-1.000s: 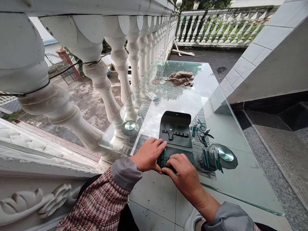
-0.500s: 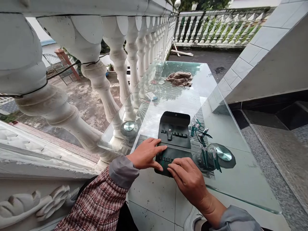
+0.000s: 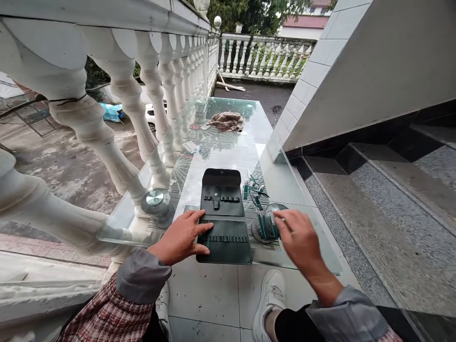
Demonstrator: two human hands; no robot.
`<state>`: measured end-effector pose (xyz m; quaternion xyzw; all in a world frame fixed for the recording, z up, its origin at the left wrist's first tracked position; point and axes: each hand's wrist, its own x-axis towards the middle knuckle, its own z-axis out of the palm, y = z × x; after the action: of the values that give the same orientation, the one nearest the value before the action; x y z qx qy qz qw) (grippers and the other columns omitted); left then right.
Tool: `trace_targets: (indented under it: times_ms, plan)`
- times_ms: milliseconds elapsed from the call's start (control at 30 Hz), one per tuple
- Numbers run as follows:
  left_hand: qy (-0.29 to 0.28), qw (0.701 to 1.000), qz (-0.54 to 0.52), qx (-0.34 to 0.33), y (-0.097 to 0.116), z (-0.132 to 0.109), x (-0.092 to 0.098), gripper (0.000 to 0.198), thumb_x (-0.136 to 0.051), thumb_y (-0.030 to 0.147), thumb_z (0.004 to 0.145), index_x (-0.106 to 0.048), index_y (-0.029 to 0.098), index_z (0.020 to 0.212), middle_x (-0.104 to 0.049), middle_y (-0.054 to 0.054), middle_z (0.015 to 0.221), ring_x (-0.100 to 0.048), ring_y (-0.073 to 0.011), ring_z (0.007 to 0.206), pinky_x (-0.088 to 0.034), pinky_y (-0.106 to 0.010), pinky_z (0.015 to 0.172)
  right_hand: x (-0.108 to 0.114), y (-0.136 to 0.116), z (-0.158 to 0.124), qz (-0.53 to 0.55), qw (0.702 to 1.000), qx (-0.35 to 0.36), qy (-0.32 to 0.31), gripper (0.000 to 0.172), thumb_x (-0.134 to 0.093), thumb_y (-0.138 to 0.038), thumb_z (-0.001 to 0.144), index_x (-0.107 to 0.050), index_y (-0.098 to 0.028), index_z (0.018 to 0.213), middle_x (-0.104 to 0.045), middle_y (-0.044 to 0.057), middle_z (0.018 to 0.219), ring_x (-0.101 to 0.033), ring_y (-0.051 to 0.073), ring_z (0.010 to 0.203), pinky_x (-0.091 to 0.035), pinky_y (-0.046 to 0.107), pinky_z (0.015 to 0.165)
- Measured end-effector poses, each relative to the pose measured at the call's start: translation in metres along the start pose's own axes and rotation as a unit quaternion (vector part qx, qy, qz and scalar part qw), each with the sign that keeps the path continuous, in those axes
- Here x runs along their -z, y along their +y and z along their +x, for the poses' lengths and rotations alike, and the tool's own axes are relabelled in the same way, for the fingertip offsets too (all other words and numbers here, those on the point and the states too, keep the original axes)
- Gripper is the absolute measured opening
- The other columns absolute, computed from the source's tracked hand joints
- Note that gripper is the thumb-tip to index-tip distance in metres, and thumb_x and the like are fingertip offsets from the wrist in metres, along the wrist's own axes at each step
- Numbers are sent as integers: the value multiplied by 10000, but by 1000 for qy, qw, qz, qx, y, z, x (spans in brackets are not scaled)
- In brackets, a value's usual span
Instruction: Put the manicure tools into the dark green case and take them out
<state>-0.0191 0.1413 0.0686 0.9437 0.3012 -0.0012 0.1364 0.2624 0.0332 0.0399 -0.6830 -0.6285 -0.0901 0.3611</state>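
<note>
A black folding manicure case (image 3: 223,251) lies unfolded on the glass table, with rows of elastic loops across both halves. My left hand (image 3: 183,236) rests on its lower left edge, fingers spread and flat. To the case's right, my right hand (image 3: 300,240) has its thumb and fingers pinched together beside several slim green-and-silver tools (image 3: 263,227) near the table edge. A small green bit shows between those fingers; its kind is unclear. Further back lie nail clippers (image 3: 246,190) and other small green-handled tools (image 3: 257,199), partly overlapping.
The glass table top (image 3: 306,223) has round metal-capped supports (image 3: 156,197) beneath. A crumpled brown cloth (image 3: 227,122) and a small white packet (image 3: 190,147) lie farther back. White balusters (image 3: 133,111) border the left; granite steps (image 3: 377,190) rise at right.
My right hand has moved right, from the case's lower half to the tools beside it. My left hand stays on the case's edge. The camera view has shifted right.
</note>
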Motion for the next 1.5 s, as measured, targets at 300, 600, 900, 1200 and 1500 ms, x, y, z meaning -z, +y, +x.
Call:
trace_targets:
  times_ms: [300, 600, 900, 1200, 1500]
  plan:
    - [-29, 999, 2, 20, 4, -1, 6, 658, -704, 521, 713, -502, 259, 1281, -367, -121, 1407, -352, -347, 1255, -385, -457, 982, -7, 30, -10, -106, 984, -32, -136, 268, -408, -222, 876, -651, -195, 984, -595, 85, 1038, -469, 237, 992, -384, 362, 847]
    - [-8, 1000, 5, 5, 0, 0, 1, 691, -707, 525, 712, -467, 246, 1296, -385, -120, 1390, -369, -325, 1238, -377, -430, 984, -11, 31, -5, -126, 979, -41, -152, 214, -447, -185, 850, -626, -195, 967, -591, 75, 1044, -468, 227, 997, -376, 345, 808]
    - [2, 1000, -13, 1, 0, -1, 1, 728, -711, 518, 711, -429, 227, 1316, -391, -137, 1384, -378, -328, 1228, -377, -442, 982, -8, 22, 3, -171, 973, -61, -144, 131, -543, -320, 819, -591, -198, 818, -550, 62, 841, -449, 226, 881, -349, 313, 706]
    - [-11, 1000, -7, 14, 2, -1, 3, 757, -738, 490, 695, -412, 230, 1326, -384, -125, 1390, -369, -320, 1235, -372, -420, 985, -5, 25, 6, -158, 962, -109, -193, 164, -586, -375, 781, -601, -212, 792, -553, 40, 823, -461, 212, 859, -341, 289, 667]
    - [6, 1000, -6, 2, -1, 0, -1, 746, -743, 501, 683, -433, 230, 1305, -409, -126, 1366, -391, -323, 1211, -382, -428, 973, -2, 21, 8, -170, 960, -122, -188, 139, -509, -284, 828, -609, -212, 763, -570, 42, 789, -476, 201, 825, -323, 286, 639]
